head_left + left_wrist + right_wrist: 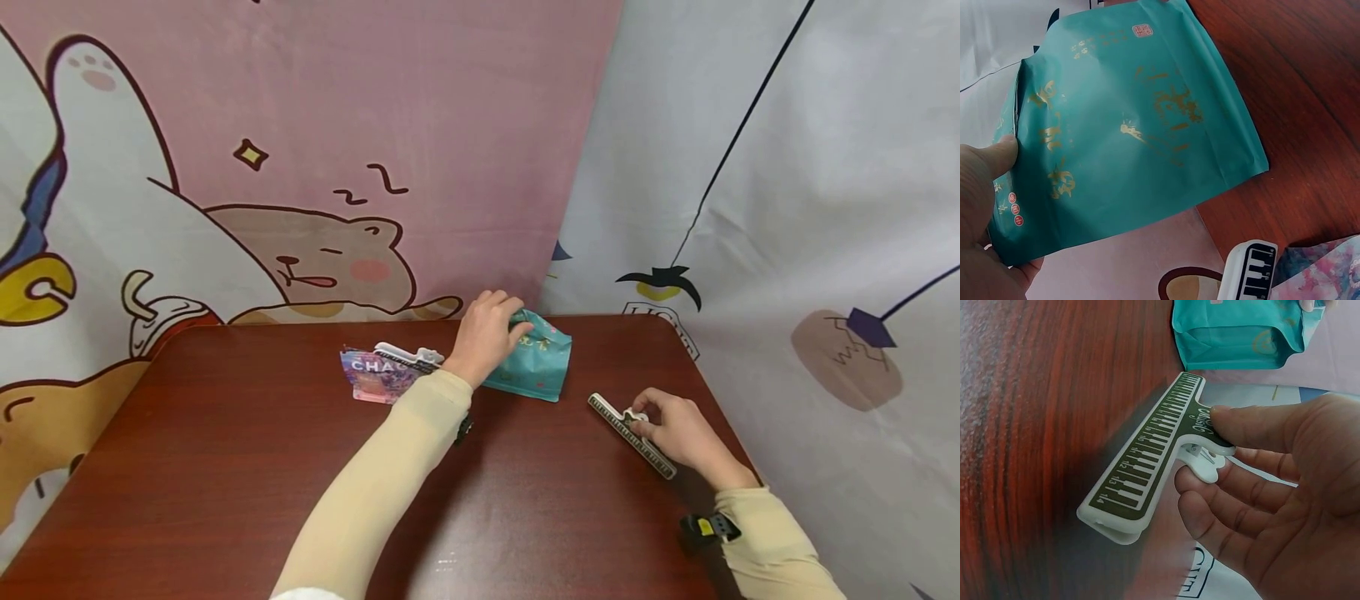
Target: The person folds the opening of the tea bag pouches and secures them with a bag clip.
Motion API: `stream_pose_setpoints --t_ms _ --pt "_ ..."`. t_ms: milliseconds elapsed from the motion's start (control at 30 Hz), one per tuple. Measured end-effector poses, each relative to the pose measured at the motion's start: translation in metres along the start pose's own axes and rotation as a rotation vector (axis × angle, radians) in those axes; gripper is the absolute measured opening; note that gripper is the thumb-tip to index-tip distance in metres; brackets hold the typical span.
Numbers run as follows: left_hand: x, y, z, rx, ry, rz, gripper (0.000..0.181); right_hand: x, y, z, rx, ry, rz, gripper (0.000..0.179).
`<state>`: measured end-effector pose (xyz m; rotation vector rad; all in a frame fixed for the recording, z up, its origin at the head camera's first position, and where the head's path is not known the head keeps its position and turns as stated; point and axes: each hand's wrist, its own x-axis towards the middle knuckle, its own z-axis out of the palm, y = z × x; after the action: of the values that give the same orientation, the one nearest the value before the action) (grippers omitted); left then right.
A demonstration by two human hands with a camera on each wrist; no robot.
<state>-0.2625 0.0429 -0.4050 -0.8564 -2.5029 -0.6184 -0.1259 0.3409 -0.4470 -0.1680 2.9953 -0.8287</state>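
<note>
A teal bag (534, 367) with gold lettering stands near the far edge of the table. My left hand (486, 332) pinches its folded top between thumb and fingers; the left wrist view shows the thumb on the teal bag (1129, 125). At the right, my right hand (678, 427) holds a long white bag clip (633, 437) by its handle. In the right wrist view the bag clip (1154, 444) has a piano-key pattern with numbers, and the thumb presses one handle tab while fingers lie behind the other.
Left of my left arm sits a pink and purple pouch (378, 379) with another white clip (405, 357) across its top, partly hidden by the hand. The brown table (247, 467) ends at a cartoon-printed cloth (480, 125) behind it.
</note>
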Motion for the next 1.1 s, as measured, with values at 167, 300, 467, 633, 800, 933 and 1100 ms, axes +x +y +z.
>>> stream_pose_setpoints --t_ms 167,300,467,633,800,933,1100 --pt "-0.0002 0.0007 -0.0004 0.000 0.003 0.001 0.033 0.0020 -0.0027 -0.0011 0.000 -0.001 0.007 0.018" --pt "-0.0006 0.0010 -0.0008 -0.003 0.007 0.000 0.033 0.0037 -0.0038 -0.0015 -0.002 0.001 0.008 0.021" --pt "-0.0008 0.0013 -0.0006 -0.007 0.008 -0.001 0.033 0.0037 -0.0047 -0.0015 -0.004 0.001 0.007 0.027" --pt "-0.0016 0.0015 -0.0002 -0.013 0.003 -0.005 0.033 0.0031 -0.0051 -0.0018 -0.011 0.005 -0.002 0.029" --pt "-0.0025 0.0013 0.0003 -0.016 -0.004 -0.012 0.033 0.0031 -0.0055 -0.0019 -0.016 0.028 -0.018 0.028" --pt "-0.0019 0.0011 0.0007 -0.011 -0.002 -0.016 0.033 0.0038 -0.0068 -0.0027 -0.014 0.050 -0.016 0.028" --pt "-0.0016 0.0014 0.0006 -0.008 -0.007 -0.016 0.033 0.0033 -0.0087 -0.0027 -0.012 0.088 -0.012 0.028"
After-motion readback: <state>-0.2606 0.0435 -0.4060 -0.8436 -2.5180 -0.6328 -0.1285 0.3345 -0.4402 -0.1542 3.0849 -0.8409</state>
